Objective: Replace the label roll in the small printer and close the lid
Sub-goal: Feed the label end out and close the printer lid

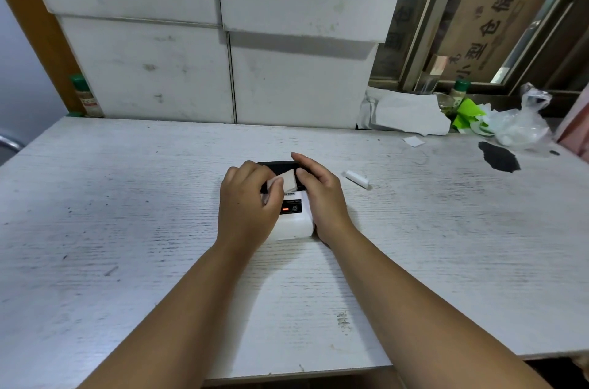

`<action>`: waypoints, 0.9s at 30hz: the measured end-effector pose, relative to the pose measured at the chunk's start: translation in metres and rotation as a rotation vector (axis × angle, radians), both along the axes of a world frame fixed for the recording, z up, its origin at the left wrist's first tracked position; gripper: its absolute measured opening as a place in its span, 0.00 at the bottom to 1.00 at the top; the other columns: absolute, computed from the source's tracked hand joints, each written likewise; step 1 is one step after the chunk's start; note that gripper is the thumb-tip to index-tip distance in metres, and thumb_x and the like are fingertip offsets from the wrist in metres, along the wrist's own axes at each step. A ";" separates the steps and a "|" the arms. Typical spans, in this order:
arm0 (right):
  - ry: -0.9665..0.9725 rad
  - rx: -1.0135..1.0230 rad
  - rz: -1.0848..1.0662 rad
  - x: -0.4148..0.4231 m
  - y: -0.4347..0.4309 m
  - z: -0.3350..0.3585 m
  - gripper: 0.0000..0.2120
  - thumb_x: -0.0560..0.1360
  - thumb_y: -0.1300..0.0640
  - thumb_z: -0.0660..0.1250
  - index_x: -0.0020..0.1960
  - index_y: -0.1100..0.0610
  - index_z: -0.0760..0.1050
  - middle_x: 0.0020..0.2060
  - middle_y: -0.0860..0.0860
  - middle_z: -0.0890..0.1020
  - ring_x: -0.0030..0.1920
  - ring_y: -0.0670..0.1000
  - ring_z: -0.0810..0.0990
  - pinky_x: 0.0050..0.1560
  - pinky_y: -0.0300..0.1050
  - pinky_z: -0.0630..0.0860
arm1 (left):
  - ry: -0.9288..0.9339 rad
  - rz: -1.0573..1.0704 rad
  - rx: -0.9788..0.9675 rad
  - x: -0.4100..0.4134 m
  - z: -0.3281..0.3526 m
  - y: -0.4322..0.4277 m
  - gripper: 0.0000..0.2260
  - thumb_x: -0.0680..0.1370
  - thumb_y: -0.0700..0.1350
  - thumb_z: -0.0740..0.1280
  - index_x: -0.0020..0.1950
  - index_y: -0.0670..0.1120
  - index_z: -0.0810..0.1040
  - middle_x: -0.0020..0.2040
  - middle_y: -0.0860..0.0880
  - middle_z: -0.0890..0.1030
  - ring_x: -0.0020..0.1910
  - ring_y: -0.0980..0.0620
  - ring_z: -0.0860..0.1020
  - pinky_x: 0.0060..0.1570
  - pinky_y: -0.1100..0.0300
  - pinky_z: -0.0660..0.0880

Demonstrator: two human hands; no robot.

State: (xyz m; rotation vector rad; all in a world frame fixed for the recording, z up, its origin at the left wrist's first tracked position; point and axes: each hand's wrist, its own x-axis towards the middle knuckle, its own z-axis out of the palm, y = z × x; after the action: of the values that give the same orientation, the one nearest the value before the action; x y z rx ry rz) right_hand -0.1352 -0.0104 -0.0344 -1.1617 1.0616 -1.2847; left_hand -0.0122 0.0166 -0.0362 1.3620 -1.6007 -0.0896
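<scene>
Scuffed white surface [127,197], small printer [294,224] dead centre, lid [274,164] up. Left hand [251,197] pinches the label roll [289,182] over the open bay; right hand [322,194], fingers loose, steadies the printer's side. Loading step, I'd say: seat it square, then shut the lid

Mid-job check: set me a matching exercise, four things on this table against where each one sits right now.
Things:
1 label roll
2 white tube
3 plastic bag
4 printer

Places:
A lying loose on the table, right of the printer
B far right, at the back of the table
C pinched by the left hand over the open printer
D middle of the table, red light showing

Pairs: 1-C, 2-A, 3-B, 4-D.
</scene>
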 end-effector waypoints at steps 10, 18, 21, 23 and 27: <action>-0.008 0.001 -0.029 0.000 -0.003 -0.005 0.15 0.78 0.60 0.61 0.63 0.52 0.77 0.64 0.51 0.79 0.66 0.52 0.76 0.70 0.55 0.69 | -0.087 -0.083 -0.008 0.003 -0.002 -0.002 0.09 0.74 0.47 0.61 0.37 0.44 0.74 0.38 0.50 0.77 0.39 0.45 0.74 0.46 0.66 0.61; 0.028 0.003 -0.028 0.000 -0.003 -0.007 0.14 0.77 0.60 0.62 0.60 0.53 0.79 0.60 0.53 0.82 0.62 0.52 0.78 0.68 0.55 0.71 | -0.086 -0.035 -0.010 0.000 0.003 0.003 0.01 0.71 0.39 0.65 0.41 0.44 0.75 0.38 0.53 0.74 0.37 0.49 0.71 0.42 0.62 0.64; 0.041 0.003 -0.021 -0.001 -0.003 -0.005 0.14 0.77 0.62 0.62 0.60 0.52 0.79 0.60 0.52 0.82 0.62 0.51 0.79 0.68 0.53 0.72 | -0.080 -0.027 0.015 0.000 0.002 0.002 0.01 0.70 0.39 0.64 0.38 0.43 0.73 0.37 0.50 0.76 0.38 0.47 0.72 0.42 0.60 0.65; 0.049 0.005 -0.025 -0.001 -0.002 -0.006 0.15 0.77 0.62 0.62 0.59 0.51 0.79 0.60 0.50 0.82 0.62 0.51 0.78 0.68 0.53 0.72 | -0.064 -0.032 0.022 -0.001 0.001 0.003 0.02 0.68 0.37 0.64 0.36 0.43 0.72 0.38 0.48 0.77 0.39 0.47 0.72 0.42 0.65 0.64; 0.061 -0.002 -0.025 -0.001 -0.002 -0.006 0.15 0.75 0.61 0.63 0.58 0.49 0.80 0.60 0.50 0.82 0.63 0.52 0.78 0.68 0.54 0.72 | -0.062 -0.039 0.030 -0.001 0.002 0.004 0.03 0.68 0.37 0.65 0.36 0.43 0.73 0.38 0.48 0.77 0.39 0.47 0.73 0.46 0.71 0.63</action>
State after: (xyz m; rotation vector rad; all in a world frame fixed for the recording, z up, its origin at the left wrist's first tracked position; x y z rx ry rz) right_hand -0.1357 -0.0129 -0.0401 -1.1997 1.1225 -1.2766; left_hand -0.0129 0.0202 -0.0343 1.3685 -1.6847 -0.0961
